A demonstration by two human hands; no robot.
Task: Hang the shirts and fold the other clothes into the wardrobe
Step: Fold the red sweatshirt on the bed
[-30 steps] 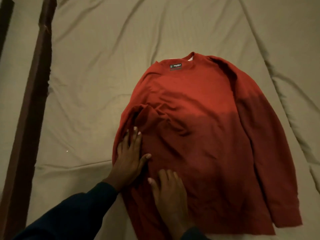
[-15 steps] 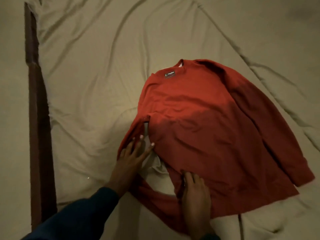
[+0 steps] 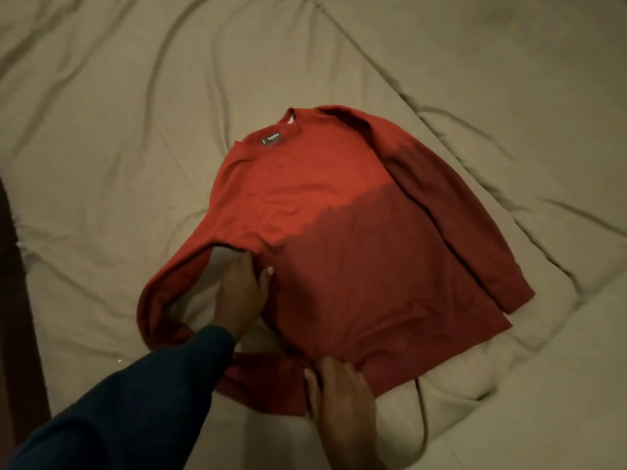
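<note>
A red long-sleeved sweater (image 3: 332, 212) lies flat, back up, on the beige sheet (image 3: 118, 130), with a dark label at its collar (image 3: 271, 139). Its right sleeve (image 3: 475, 225) lies straight along the body. The left sleeve (image 3: 169, 286) curves out to the left and loops under my forearm. My left hand (image 3: 242, 293) is at the sweater's left side by the armpit, fingers slipped under the fabric edge and thumb on top. My right hand (image 3: 339, 391) grips the bottom hem, where the cloth bunches.
The bed's wrinkled sheet spreads in all directions around the sweater. A dark wooden bed frame (image 3: 13, 317) runs along the left edge. A deep fold in the bedding (image 3: 509, 205) crosses to the right of the sweater.
The left sleeve, first bunched on the body, now lies spread out to the left. My hands moved from pressing flat to gripping the side edge and the hem.
</note>
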